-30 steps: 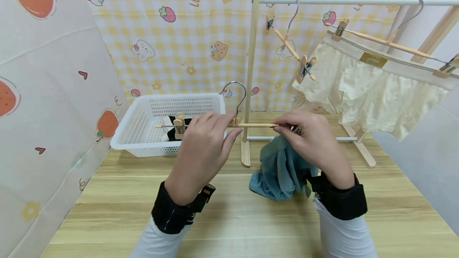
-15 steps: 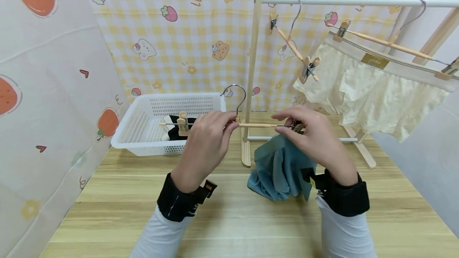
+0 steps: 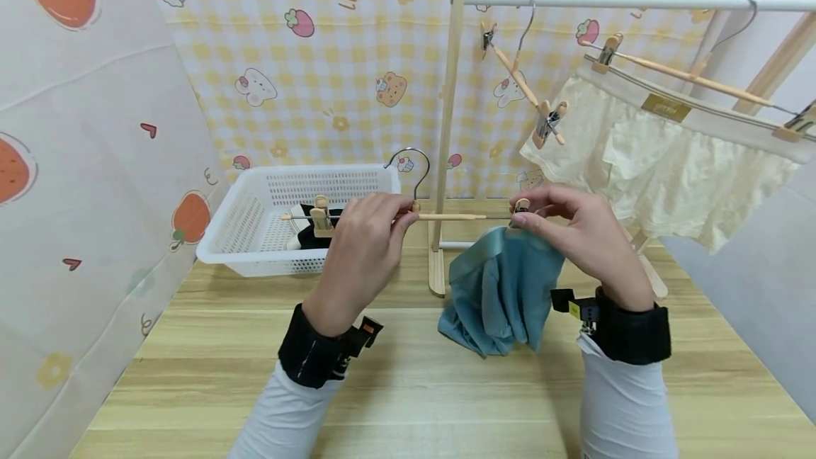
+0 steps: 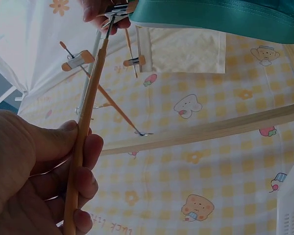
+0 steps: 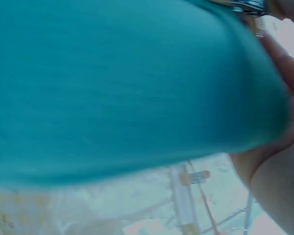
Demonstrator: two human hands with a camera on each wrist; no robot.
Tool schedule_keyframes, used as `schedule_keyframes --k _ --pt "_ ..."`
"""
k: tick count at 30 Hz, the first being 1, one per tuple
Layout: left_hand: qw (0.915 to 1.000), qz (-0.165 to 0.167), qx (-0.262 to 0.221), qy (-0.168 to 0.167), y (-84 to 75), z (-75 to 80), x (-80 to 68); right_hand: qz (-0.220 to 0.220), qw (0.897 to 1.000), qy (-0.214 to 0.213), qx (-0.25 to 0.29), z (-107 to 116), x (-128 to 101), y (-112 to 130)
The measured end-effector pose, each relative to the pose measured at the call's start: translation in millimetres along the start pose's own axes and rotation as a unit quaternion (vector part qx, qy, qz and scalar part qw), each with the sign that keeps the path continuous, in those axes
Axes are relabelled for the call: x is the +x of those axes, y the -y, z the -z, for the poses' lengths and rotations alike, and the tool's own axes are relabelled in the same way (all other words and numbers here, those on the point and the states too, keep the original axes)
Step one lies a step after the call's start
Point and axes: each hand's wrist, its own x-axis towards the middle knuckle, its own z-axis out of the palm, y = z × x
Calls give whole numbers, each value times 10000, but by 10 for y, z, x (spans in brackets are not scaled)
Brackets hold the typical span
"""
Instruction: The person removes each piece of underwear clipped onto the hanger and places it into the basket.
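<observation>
Gripping a light, stiff wooden hanger (image 3: pixel 446 217) by its bar, the left hand (image 3: pixel 366 246) is steadying it while the right hand (image 3: pixel 574 232) is pinching its end clip (image 3: pixel 521 208) onto soft, limp blue fabric (image 3: pixel 503 289).

Blurred teal cloth (image 5: pixel 127 83) filled most of the view, the right hand (image 5: pixel 279 147) at three o'clock, pale rack (image 5: pixel 186 200) at six.

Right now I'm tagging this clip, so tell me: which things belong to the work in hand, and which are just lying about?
In use:
left hand gripping the wooden clip hanger
right hand pinching the hanger's clip
teal garment hanging at that clip

Lying about:
white basket
drying rack
cream shorts on the rack
bare hanger on the rack
table
</observation>
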Motion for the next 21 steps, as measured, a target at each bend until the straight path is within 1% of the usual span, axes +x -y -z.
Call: schedule_keyframes --k 4,9,14,21 --pt "9999 44 -89 -30 14 4 -6 214 9987 -254 386 -57 30 -44" --pt "9998 -16 -213 -49 22 1 -8 596 9946 -578 624 -108 45 -82" --pt "9997 -86 -241 -48 19 -3 -8 790 9922 -734 632 -121 35 -85" --pt "9997 -123 -184 -53 23 -1 -20 899 9924 -683 483 -128 35 -75"
